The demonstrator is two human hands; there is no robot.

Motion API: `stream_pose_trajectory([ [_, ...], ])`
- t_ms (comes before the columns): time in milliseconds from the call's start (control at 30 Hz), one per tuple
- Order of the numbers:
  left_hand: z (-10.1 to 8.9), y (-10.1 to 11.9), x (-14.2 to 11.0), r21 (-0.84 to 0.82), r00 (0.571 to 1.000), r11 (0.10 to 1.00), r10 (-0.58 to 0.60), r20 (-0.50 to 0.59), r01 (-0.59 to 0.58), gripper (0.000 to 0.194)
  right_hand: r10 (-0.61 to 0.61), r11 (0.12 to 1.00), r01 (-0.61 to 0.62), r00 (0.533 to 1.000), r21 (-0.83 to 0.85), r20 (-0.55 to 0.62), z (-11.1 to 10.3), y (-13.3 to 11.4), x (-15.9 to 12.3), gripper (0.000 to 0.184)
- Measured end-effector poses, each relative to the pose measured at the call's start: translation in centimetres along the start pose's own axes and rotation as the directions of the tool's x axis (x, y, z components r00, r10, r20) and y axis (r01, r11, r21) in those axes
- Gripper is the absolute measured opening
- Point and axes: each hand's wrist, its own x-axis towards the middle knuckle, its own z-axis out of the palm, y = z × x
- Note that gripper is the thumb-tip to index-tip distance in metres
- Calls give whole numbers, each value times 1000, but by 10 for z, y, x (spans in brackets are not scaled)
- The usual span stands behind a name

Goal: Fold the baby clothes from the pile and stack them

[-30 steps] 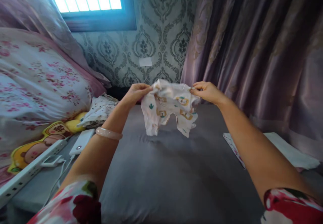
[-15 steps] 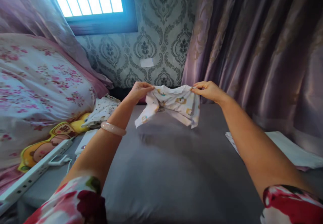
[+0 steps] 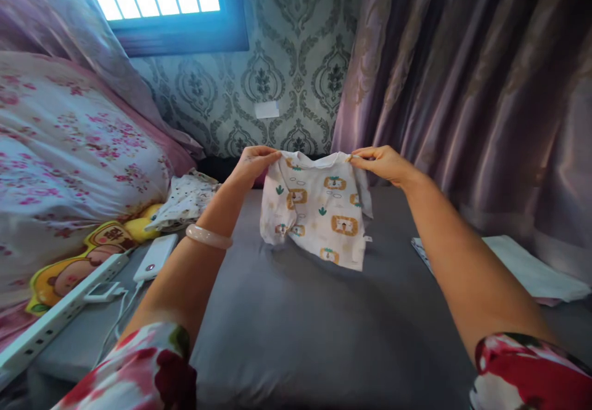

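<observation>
A small white baby shirt [image 3: 319, 206] with orange lion faces and green leaf prints hangs upright over the grey bed sheet [image 3: 324, 330]. My left hand [image 3: 256, 162] pinches its left shoulder, beside the neckline. At the opposite shoulder, the fingers of my right hand [image 3: 382, 162] are closed on the cloth. The neckline is at the top, between both hands. One sleeve is bunched along the left side, and the other hangs partly behind the body on the right. A pale bangle [image 3: 208, 236] circles my left wrist.
Left are a white power strip [image 3: 60, 311], a white power bank [image 3: 156, 257] with a cable, a yellow cartoon cushion [image 3: 60, 277], crumpled patterned cloth [image 3: 189, 200] and floral bedding [image 3: 78, 145]. Folded white cloth [image 3: 536, 268] lies right, below purple curtains [image 3: 462, 89].
The shirt, earlier flung up and crumpled, now hangs down with its front spread out. Both hands keep their hold at the shoulders, nearly in place.
</observation>
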Motion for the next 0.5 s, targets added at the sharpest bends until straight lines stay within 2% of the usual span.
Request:
stream_pose_trajectory([
  [67, 1, -2, 2, -62, 998, 997, -41, -46, 38, 26, 6, 999, -7, 999, 43, 37, 1, 2, 1, 25],
  [133, 2, -4, 4, -89, 995, 994, -72, -70, 66, 26, 8, 1000, -8, 1000, 19, 23, 3, 3, 2, 27],
  [333, 3, -10, 6, -65, 997, 997, 39, -65, -44, 30, -16, 1000, 15, 1000, -19, -27, 8, 9, 3, 34],
  [500, 3, -14, 0, 2, 998, 1000, 24, -58, -24, 31, -48, 999, 48, 999, 22, -15, 10, 16, 0, 39],
])
